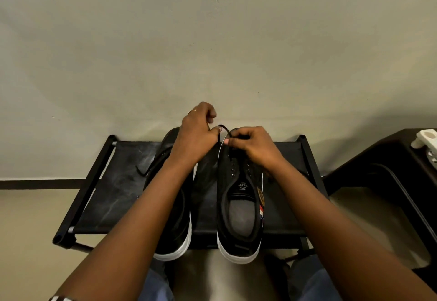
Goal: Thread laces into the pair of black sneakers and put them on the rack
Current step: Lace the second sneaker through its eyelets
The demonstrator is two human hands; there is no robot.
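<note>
Two black sneakers with white soles stand side by side on the black rack [99, 196] in the lower middle of the frame, toes toward the wall. The right sneaker [240, 206] shows a grey insole and bare eyelets; the left sneaker [175, 218] is partly hidden under a forearm. Above the toes, the left hand [198, 132] and right hand [253, 143] each pinch a black lace [223, 128] between curled fingers, the lace arching between them. The tongue label reads "S"; the smaller writing is illegible.
</note>
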